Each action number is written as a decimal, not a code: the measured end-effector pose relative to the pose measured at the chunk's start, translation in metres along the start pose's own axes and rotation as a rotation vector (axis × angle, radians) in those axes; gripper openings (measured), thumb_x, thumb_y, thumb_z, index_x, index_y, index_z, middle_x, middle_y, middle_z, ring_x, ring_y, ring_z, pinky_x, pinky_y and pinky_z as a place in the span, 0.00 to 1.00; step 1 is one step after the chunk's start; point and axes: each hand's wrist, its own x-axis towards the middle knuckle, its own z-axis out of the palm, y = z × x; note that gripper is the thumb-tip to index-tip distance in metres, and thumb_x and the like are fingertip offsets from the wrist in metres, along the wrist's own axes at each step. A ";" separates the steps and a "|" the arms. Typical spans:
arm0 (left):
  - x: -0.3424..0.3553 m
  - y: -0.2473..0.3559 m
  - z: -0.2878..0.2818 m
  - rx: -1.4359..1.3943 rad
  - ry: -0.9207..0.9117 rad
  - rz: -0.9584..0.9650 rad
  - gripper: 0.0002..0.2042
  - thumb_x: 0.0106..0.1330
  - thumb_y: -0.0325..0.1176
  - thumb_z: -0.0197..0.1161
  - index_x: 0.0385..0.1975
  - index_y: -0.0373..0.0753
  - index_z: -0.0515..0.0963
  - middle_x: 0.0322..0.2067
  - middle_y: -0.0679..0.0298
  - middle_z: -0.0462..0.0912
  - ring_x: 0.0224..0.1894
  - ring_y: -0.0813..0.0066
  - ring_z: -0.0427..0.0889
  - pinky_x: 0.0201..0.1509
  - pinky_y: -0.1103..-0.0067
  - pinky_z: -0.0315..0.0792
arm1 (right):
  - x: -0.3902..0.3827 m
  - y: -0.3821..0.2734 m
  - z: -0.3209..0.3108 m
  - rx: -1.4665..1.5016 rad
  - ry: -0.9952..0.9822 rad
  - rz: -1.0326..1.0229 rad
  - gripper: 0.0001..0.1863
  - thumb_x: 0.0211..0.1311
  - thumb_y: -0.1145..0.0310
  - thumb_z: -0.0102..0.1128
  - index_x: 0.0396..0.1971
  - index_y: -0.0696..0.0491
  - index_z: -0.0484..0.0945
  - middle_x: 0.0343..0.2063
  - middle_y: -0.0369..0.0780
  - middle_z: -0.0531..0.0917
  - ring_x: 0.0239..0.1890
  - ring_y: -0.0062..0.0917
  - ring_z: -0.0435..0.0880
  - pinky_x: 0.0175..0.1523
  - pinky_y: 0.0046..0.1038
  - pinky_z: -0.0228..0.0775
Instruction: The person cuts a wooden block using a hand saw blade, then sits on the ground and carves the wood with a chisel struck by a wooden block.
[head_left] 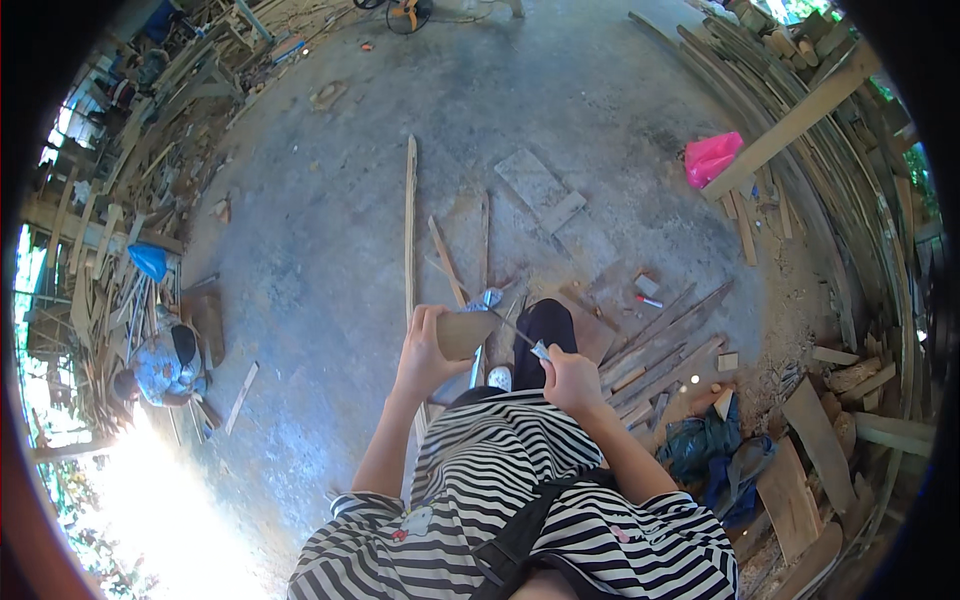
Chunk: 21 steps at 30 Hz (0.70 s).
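Note:
My left hand (424,350) is closed round a flat tan piece of wood (468,335), held up in front of my body. In my right hand (574,382) is a slim hand tool (526,341) with a narrow dark shaft and a pale bluish part near my fingers. Its shaft slants up and left, its far end close to the wood's right edge; whether they touch I cannot tell. My fist hides the rest of its handle. Just beyond the wood, low down, sits a small blue-and-silver object (486,299) whose kind is unclear.
A long wooden strip (410,220) lies ahead on the concrete floor (300,200). Flat boards (540,190) and loose sticks (665,345) lie ahead and right. Lumber is stacked along both sides. Another person (168,362) is low down at left. A pink bag (712,158) lies far right.

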 end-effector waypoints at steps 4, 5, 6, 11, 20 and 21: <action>0.052 -0.009 0.003 -0.016 -0.079 -0.036 0.35 0.35 0.35 0.76 0.47 0.37 0.67 0.44 0.55 0.70 0.49 0.55 0.72 0.53 0.66 0.69 | 0.037 0.022 -0.007 0.009 -0.015 -0.018 0.09 0.59 0.66 0.55 0.25 0.55 0.70 0.17 0.50 0.77 0.23 0.49 0.78 0.28 0.48 0.68; 0.070 -0.010 0.007 -0.002 -0.084 -0.049 0.35 0.35 0.36 0.76 0.47 0.37 0.67 0.44 0.55 0.70 0.49 0.55 0.72 0.52 0.67 0.69 | 0.048 0.028 -0.014 0.019 -0.025 0.012 0.09 0.59 0.66 0.54 0.25 0.55 0.70 0.17 0.50 0.77 0.23 0.49 0.78 0.28 0.48 0.68; 0.089 -0.013 0.014 -0.002 -0.088 -0.030 0.35 0.35 0.36 0.76 0.47 0.37 0.67 0.44 0.55 0.70 0.49 0.55 0.72 0.52 0.67 0.69 | 0.059 0.036 -0.019 0.030 -0.036 0.042 0.09 0.59 0.66 0.54 0.25 0.56 0.70 0.17 0.50 0.78 0.23 0.49 0.78 0.29 0.48 0.68; 0.218 -0.004 0.053 0.042 -0.026 -0.037 0.34 0.35 0.33 0.75 0.47 0.37 0.68 0.43 0.55 0.69 0.49 0.54 0.72 0.51 0.66 0.71 | 0.126 0.106 -0.046 0.128 0.146 0.192 0.08 0.59 0.67 0.56 0.25 0.55 0.71 0.17 0.51 0.78 0.23 0.48 0.79 0.29 0.48 0.67; 0.436 0.100 0.141 0.068 -0.334 0.300 0.38 0.36 0.37 0.77 0.50 0.33 0.68 0.47 0.50 0.70 0.51 0.50 0.72 0.54 0.66 0.70 | 0.169 0.270 -0.077 0.210 0.608 0.880 0.14 0.59 0.65 0.54 0.23 0.62 0.75 0.18 0.52 0.76 0.23 0.45 0.76 0.29 0.42 0.63; 0.451 0.115 0.154 0.049 -0.407 0.330 0.38 0.36 0.38 0.77 0.50 0.33 0.67 0.47 0.49 0.70 0.51 0.50 0.72 0.54 0.66 0.70 | 0.156 0.275 -0.077 0.213 0.639 0.958 0.14 0.58 0.65 0.56 0.22 0.63 0.75 0.18 0.52 0.76 0.23 0.47 0.76 0.29 0.41 0.64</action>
